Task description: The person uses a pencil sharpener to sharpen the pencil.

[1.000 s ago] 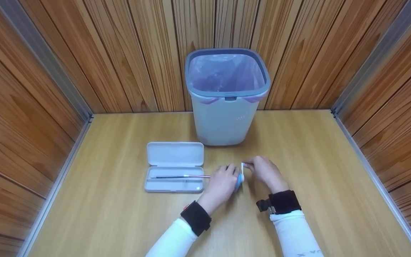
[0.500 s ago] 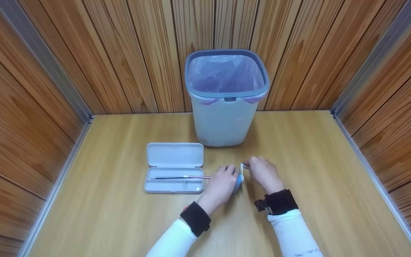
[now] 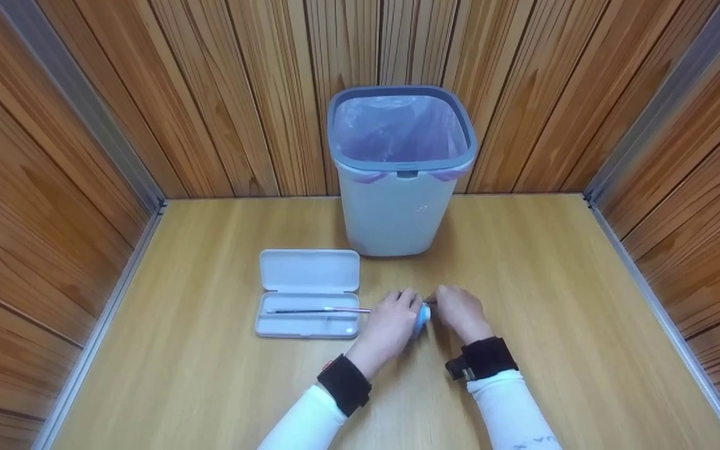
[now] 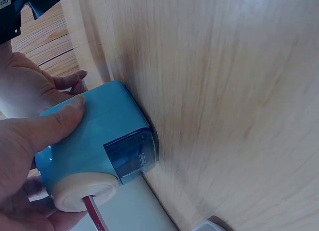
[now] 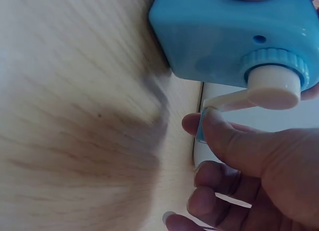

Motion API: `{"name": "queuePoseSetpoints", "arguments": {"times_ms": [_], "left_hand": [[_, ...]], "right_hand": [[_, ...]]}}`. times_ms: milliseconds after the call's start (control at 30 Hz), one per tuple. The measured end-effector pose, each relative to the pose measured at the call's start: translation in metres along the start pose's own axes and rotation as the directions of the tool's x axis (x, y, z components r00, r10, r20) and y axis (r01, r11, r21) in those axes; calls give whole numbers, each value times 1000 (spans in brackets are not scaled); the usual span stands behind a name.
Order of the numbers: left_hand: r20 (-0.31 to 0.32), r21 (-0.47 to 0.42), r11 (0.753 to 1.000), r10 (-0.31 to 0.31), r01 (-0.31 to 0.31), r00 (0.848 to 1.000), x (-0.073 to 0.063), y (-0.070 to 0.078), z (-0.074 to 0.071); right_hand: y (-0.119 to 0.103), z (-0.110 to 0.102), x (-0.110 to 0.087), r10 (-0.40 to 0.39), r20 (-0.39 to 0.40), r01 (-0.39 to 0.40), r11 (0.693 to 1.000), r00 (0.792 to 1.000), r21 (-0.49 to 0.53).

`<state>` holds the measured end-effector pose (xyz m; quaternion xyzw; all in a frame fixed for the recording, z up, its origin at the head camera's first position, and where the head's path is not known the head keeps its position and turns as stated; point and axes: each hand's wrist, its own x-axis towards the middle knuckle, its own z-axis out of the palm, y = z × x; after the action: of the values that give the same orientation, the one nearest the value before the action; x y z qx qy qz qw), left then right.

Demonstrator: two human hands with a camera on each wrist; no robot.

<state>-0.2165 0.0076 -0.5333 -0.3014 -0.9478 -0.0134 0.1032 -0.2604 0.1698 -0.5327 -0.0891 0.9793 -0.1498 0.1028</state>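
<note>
A blue crank pencil sharpener (image 4: 94,126) stands on the table, gripped by my left hand (image 3: 391,322), whose thumb lies on its casing. From the sharpener's cream round front sticks a red pencil (image 4: 94,213); in the head view it reaches over the open pencil case (image 3: 309,272). On the sharpener's other end, my right hand (image 3: 460,310) pinches the small blue knob (image 5: 201,126) of the cream crank (image 5: 234,100) between thumb and forefinger. Its other fingers are loosely bent. The pencil's tip is hidden inside the sharpener.
Behind the hands stands a light bin (image 3: 391,219) with a grey rim and a plastic liner. Wood-panelled walls (image 3: 260,112) enclose the tabletop (image 3: 210,387) at the back and sides.
The crank, which pointed upward in the earlier head frames, has turned away from that position. My right hand has lowered with it, while the left hand has kept its hold on the sharpener.
</note>
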Motion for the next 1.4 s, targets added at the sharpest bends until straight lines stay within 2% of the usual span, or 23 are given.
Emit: {"name": "queuePoseSetpoints", "arguments": {"times_ms": [67, 267, 500, 733, 1000, 1267, 1400], "left_hand": [[-6, 2, 1000, -1, 1, 1000, 0, 0, 0], [-74, 68, 998, 18, -13, 997, -1, -1, 1], [-26, 45, 999, -15, 16, 1000, -2, -1, 0], [-37, 34, 998, -42, 44, 998, -1, -1, -1], [-32, 16, 998, -65, 66, 997, 0, -1, -2], [-129, 25, 999, -31, 34, 991, -1, -1, 1], [-136, 25, 999, -35, 39, 990, -1, -1, 0]], "right_hand": [[0, 1, 0, -8, 0, 8, 1000, 1000, -13], [-1, 6, -1, -67, -17, 67, 998, 998, -21], [-1, 11, -6, -86, 21, 86, 996, 996, 21], [-2, 13, -11, -78, 41, 76, 996, 996, 50], [-2, 14, -17, -92, 38, 91, 995, 995, 39], [-3, 13, -23, -157, -35, 158, 986, 987, 48], [-3, 13, -25, -168, -28, 169, 984, 985, 62]]}}
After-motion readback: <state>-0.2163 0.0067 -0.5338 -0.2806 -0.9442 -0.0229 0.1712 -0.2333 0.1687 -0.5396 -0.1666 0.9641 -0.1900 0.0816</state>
